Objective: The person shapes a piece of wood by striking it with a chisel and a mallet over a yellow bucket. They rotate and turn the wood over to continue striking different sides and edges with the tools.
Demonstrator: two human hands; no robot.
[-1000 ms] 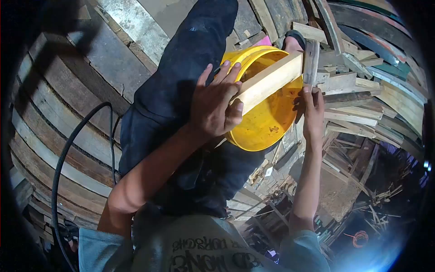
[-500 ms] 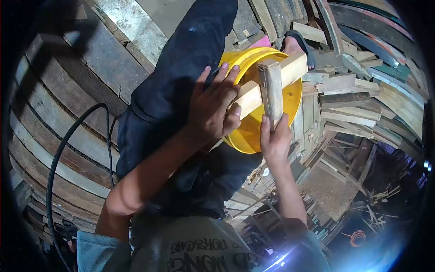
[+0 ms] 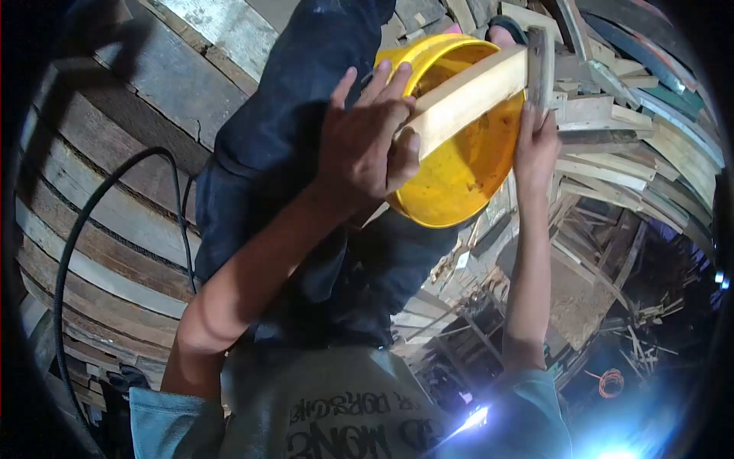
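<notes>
A pale squared piece of wood [image 3: 470,99] lies slantwise across the mouth of a yellow bucket [image 3: 451,203]. My left hand [image 3: 371,138] grips its near end, the thumb on the near side and the other fingers reaching over toward the bucket's rim. My right hand [image 3: 537,149] is closed around the lower end of a greyish, narrow wooden block [image 3: 540,73]. That block stands crosswise against the far end of the pale wood, beyond the bucket's right rim. Brown smudges and bits show inside the bucket.
My dark-trousered leg [image 3: 306,99] is left of the bucket. A black cable [image 3: 73,237] curves over boards [image 3: 115,268] at left. Stacked wood offcuts [image 3: 612,164] fill the right side. An orange coil [image 3: 611,383] lies lower right, near a bright glare.
My right hand has moved the greyish block right and upward, from the middle of the pale wood to its far end. My left hand keeps its grip; the bucket appears slightly higher.
</notes>
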